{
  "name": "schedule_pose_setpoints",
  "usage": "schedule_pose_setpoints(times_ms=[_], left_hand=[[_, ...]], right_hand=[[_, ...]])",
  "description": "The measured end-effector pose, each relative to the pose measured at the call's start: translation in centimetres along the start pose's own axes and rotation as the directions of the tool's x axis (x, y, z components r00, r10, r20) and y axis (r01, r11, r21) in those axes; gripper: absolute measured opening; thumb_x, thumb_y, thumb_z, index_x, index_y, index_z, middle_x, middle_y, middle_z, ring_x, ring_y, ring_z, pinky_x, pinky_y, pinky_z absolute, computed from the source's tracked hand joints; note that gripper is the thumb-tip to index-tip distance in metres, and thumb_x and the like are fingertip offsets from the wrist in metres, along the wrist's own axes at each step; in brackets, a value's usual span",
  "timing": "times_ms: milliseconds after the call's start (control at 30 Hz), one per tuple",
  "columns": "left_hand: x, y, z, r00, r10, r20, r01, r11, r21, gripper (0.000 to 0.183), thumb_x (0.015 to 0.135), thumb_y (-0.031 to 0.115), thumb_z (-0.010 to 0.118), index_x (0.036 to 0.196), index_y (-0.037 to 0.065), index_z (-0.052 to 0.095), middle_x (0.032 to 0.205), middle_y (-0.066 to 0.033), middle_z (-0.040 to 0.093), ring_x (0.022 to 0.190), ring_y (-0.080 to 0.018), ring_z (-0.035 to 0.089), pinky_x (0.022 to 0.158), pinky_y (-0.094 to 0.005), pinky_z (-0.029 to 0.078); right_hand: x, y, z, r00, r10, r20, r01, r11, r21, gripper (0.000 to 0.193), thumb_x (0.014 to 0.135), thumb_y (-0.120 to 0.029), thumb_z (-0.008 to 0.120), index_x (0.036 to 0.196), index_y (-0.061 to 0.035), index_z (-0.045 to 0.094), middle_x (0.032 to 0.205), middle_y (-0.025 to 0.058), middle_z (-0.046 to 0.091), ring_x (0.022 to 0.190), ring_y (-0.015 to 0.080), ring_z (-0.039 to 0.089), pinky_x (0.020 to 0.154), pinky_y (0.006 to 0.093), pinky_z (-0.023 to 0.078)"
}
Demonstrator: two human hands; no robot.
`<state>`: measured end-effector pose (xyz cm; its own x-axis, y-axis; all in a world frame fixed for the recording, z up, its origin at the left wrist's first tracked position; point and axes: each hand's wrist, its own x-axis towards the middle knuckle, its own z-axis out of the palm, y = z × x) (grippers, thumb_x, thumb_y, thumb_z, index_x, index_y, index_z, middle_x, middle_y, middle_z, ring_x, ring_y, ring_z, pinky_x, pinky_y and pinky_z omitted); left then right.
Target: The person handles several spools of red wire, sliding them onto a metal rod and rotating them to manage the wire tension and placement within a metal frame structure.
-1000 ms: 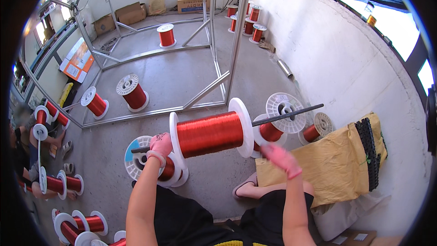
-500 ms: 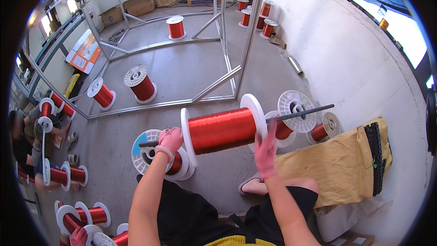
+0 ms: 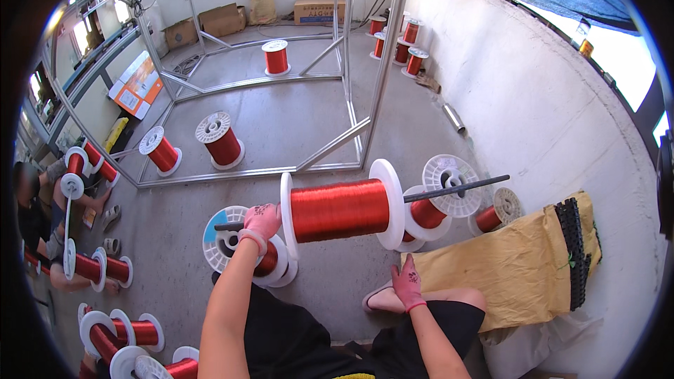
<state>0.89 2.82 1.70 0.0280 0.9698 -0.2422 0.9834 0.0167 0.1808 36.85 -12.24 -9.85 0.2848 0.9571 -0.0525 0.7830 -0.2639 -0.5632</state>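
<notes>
A large spool of red wire (image 3: 340,210) with white flanges lies crosswise before me, a dark rod (image 3: 484,184) running through its centre. In a pink glove, my left hand (image 3: 262,223) is wrapped round the rod just beside the left flange. My right hand (image 3: 408,286), also gloved in pink, holds nothing; its fingers are stretched out, below the right flange and near the tan sack (image 3: 491,274). Under the rod's left end stands a spool with a blue-marked flange (image 3: 219,240). Behind its right end is another white-flanged spool (image 3: 467,205); whether the rod touches it I cannot tell.
A metal frame (image 3: 260,175) rises ahead, with red spools (image 3: 223,149) on the floor inside it. Several spools (image 3: 415,63) stand by the right wall. At left, a co-worker (image 3: 42,203) sits among more spools (image 3: 88,267). A metal tube (image 3: 453,118) lies along the wall.
My right hand has let go of the spool's right flange and dropped toward my right knee. My left hand stays on the rod. The view has tilted slightly upward.
</notes>
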Motion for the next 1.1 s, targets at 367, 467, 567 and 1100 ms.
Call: schedule_pose_setpoints(times_ms=[367, 467, 567, 1100], left_hand=[[-0.3, 0.0, -0.2, 0.999, 0.040, -0.033, -0.039, 0.999, 0.038, 0.052, 0.090, 0.038, 0.029, 0.085, 0.003, 0.068, 0.085, -0.0206, 0.064, 0.085, -0.0367, 0.061, 0.077, -0.0430, 0.047], [-0.4, 0.2, -0.4, 0.999, 0.026, -0.032, -0.025, 0.999, 0.035, 0.053, 0.090, 0.037, 0.028, 0.084, 0.003, 0.068, 0.084, -0.0206, 0.064, 0.084, -0.0366, 0.061, 0.077, -0.0427, 0.047], [-0.6, 0.3, -0.5, 0.998, 0.017, -0.057, -0.017, 1.000, -0.001, 0.053, 0.090, 0.037, 0.028, 0.084, 0.003, 0.068, 0.085, -0.0208, 0.064, 0.084, -0.0363, 0.062, 0.078, -0.0423, 0.047], [-0.6, -0.1, -0.2, 0.996, 0.068, -0.062, -0.065, 0.996, 0.057, 0.049, 0.090, 0.036, 0.030, 0.088, 0.005, 0.068, 0.088, -0.0198, 0.064, 0.081, -0.0357, 0.063, 0.074, -0.0427, 0.049]], right_hand=[[0.3, 0.3, -1.5, 0.998, 0.062, 0.030, -0.063, 0.997, 0.051, 0.049, 0.088, -0.027, 0.048, 0.127, 0.0014, 0.037, 0.120, 0.0233, 0.050, 0.109, 0.0378, 0.049, 0.091, 0.0413, 0.040], [2.2, -4.0, -7.2, 0.971, 0.235, -0.047, -0.210, 0.930, 0.303, 0.037, 0.093, -0.026, 0.042, 0.121, -0.0021, 0.047, 0.117, 0.0211, 0.053, 0.105, 0.0365, 0.052, 0.088, 0.0387, 0.042], [7.2, -10.6, -12.8, 0.864, -0.070, -0.498, 0.285, 0.884, 0.371, 0.037, 0.093, -0.025, 0.043, 0.115, 0.0028, 0.052, 0.113, 0.0221, 0.055, 0.105, 0.0365, 0.053, 0.087, 0.0372, 0.042], [3.6, -8.4, -4.2, 0.929, -0.237, -0.284, 0.294, 0.939, 0.180, 0.049, 0.085, -0.018, 0.054, 0.124, 0.0076, 0.039, 0.125, 0.0258, 0.045, 0.118, 0.0391, 0.042, 0.098, 0.0406, 0.034]])
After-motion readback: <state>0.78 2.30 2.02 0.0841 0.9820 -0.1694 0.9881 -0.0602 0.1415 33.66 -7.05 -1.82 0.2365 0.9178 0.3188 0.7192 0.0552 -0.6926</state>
